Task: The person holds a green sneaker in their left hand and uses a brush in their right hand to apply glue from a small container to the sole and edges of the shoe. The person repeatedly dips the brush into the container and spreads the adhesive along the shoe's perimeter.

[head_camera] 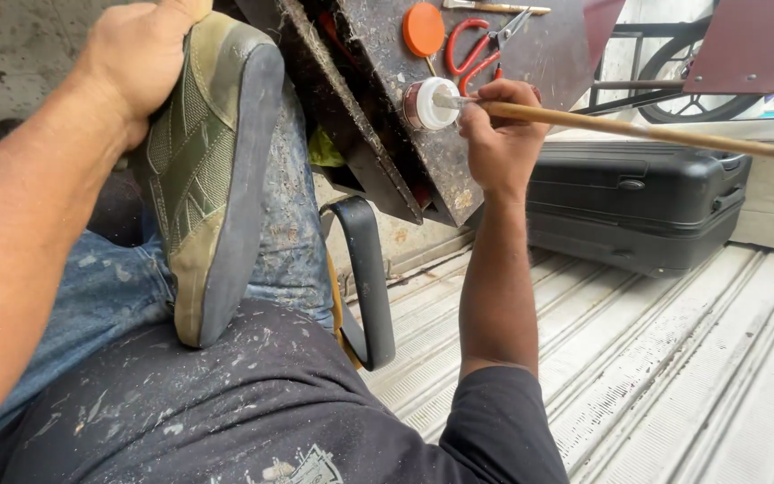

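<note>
My left hand [136, 63] grips the toe end of an olive-green shoe [199, 170] that stands on its side on my lap, its dark sole facing right. My right hand [499, 134] is closed around a long wooden brush handle [638, 130], and the brush tip is dipped into a small open jar [427, 103] on a stained dark work board [387, 81]. The jar's orange lid [424, 29] lies just behind it.
Red-handled scissors [477, 49] lie on the board beside the lid. A black hard case [638, 202] sits to the right on a ribbed metal floor [656, 358]. A black curved strap [365, 278] hangs by my knee. Maroon panels and a wheel stand behind.
</note>
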